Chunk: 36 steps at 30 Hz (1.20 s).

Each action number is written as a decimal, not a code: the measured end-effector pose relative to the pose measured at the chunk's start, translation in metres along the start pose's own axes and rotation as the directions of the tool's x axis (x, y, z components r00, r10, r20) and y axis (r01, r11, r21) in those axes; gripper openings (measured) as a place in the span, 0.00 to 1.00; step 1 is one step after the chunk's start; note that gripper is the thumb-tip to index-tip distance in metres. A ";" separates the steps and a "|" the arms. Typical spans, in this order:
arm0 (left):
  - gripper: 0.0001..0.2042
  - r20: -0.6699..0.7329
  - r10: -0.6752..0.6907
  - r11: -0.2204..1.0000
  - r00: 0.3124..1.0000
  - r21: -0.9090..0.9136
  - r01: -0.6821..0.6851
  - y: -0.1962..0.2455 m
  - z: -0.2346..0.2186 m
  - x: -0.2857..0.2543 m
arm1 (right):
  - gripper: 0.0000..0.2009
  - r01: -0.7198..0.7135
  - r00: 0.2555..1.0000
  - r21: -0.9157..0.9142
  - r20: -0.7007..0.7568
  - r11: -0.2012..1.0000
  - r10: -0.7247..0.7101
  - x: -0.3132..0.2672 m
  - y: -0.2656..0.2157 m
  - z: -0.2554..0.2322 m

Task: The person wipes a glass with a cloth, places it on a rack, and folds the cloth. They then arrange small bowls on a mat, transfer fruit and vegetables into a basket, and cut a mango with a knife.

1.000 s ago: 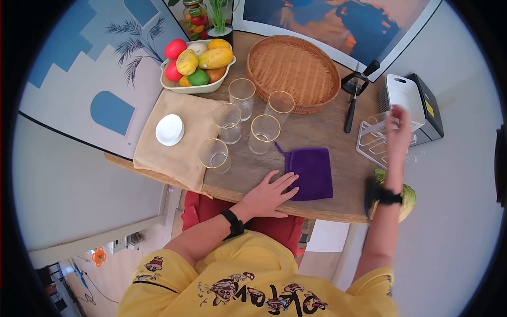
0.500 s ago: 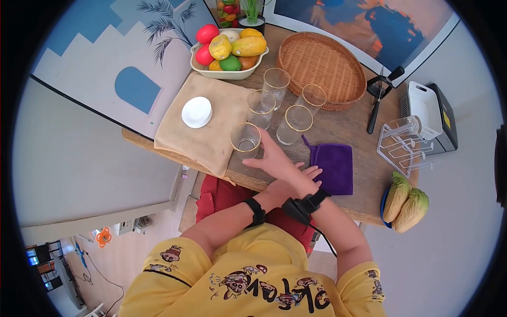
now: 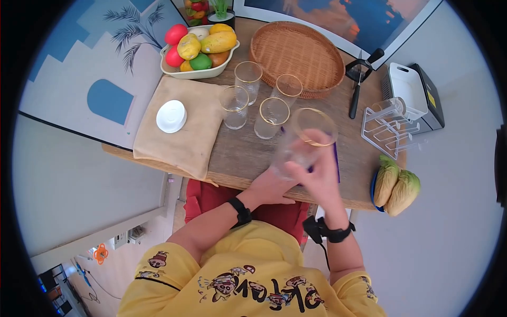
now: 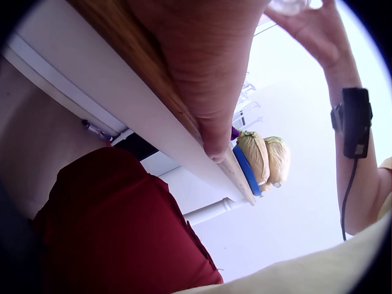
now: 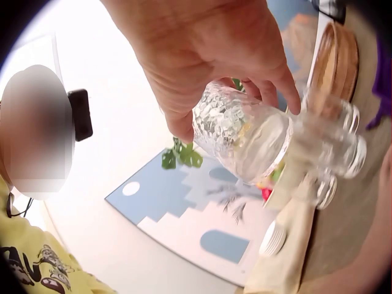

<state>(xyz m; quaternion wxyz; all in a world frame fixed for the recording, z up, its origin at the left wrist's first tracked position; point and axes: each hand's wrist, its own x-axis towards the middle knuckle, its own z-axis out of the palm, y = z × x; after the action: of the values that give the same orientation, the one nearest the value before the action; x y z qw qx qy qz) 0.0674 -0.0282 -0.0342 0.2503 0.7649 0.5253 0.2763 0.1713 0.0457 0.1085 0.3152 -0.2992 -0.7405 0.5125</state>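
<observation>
Right hand (image 3: 320, 182) grips clear textured gold-rimmed glass (image 3: 289, 148) above wooden bench (image 3: 232, 165), fingers wrapped round wall, likely for secure hold. Left hand (image 3: 266, 187) lies open at bench edge, thumb straight, fingertips hidden. Four similar glasses (image 3: 270, 120) stand upright, grouped, probably for easy reach.

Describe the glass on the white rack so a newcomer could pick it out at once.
On the wooden table, go to the right end, where the white rack stands beside the cabbages. The glass lies tilted on the rack's far part, near the white basket. Four others stand upright on the table and the right hand holds another.
</observation>
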 end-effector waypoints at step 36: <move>0.41 0.065 0.059 0.922 0.996 0.379 -0.080 0.011 -0.016 0.006 | 0.38 -0.098 0.982 -0.712 -0.183 0.695 -0.049 -0.048 0.078 -0.043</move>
<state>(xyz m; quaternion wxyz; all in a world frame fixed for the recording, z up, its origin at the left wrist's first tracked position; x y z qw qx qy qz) 0.0654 -0.0251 -0.0141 0.1006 0.8241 0.5347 0.1575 0.2436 0.0562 0.0386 0.2347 -0.4551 -0.8445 0.1566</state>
